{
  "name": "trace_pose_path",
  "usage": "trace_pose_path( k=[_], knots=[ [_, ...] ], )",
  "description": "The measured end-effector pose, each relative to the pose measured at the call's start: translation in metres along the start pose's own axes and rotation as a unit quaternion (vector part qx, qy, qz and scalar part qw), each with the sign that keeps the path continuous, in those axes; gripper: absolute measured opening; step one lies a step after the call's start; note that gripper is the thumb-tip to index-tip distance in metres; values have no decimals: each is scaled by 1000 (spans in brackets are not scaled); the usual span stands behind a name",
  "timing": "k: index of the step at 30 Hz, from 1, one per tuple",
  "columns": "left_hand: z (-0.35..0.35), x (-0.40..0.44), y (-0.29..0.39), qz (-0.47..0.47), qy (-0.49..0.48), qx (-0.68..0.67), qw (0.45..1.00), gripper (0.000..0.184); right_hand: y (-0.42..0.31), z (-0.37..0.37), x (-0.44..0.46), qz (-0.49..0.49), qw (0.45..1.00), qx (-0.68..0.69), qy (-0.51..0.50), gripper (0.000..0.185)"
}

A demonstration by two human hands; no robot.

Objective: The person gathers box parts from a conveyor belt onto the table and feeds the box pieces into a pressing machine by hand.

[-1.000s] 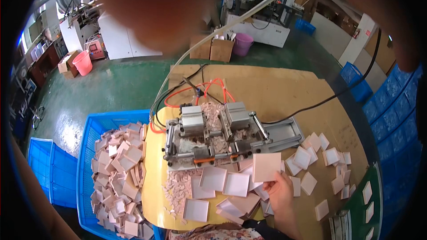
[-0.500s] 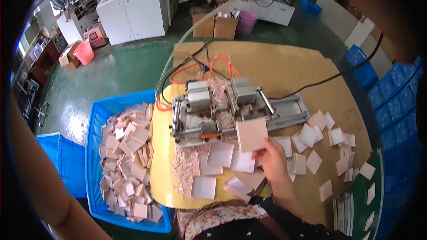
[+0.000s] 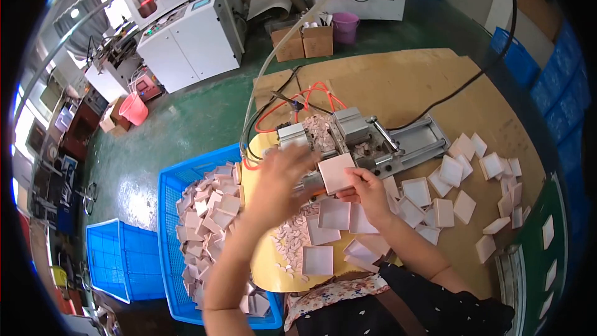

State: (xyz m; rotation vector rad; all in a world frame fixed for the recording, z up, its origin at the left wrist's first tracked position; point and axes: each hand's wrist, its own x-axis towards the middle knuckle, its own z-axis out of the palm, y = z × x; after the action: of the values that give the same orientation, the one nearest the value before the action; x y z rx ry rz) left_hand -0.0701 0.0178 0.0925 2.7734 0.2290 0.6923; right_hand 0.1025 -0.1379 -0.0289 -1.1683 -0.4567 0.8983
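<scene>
My right hand (image 3: 368, 195) grips a small square pale-pink cardboard box piece (image 3: 336, 173) by its right edge, thumb on top. The piece's flat face is turned up, just in front of the metal clamping machine (image 3: 407, 142). My left hand (image 3: 281, 174) is smeared by motion over the machine's left side, close to the piece; its fingers are too blurred to read. More open square box pieces (image 3: 318, 261) lie on the table below my hands. Paper scraps (image 3: 290, 246) are strewn beside them and also fill the machine's middle.
A blue crate (image 3: 166, 236) full of box pieces stands left of the yellow table (image 3: 410, 81). Loose pieces (image 3: 451, 171) are scattered on the right. Red air hoses (image 3: 320, 87) and a black cable (image 3: 463, 89) run to the machine. Another blue crate (image 3: 140, 261) sits on the floor.
My left hand has swung in from the far left to the machine. My right hand still holds the box piece by its edge. The camera view has shifted and tilted.
</scene>
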Motion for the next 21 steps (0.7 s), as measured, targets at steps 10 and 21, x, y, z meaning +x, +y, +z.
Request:
trace_pose_path(
  k=[10,21],
  knots=[
    [112,-8,7,-23,43,10,999,47,-26,-6,-50,-226,815,-534,0,23],
    [38,-30,-8,-171,144,10,975,81,-16,16,-53,-138,800,-536,-231,21]
  ],
)
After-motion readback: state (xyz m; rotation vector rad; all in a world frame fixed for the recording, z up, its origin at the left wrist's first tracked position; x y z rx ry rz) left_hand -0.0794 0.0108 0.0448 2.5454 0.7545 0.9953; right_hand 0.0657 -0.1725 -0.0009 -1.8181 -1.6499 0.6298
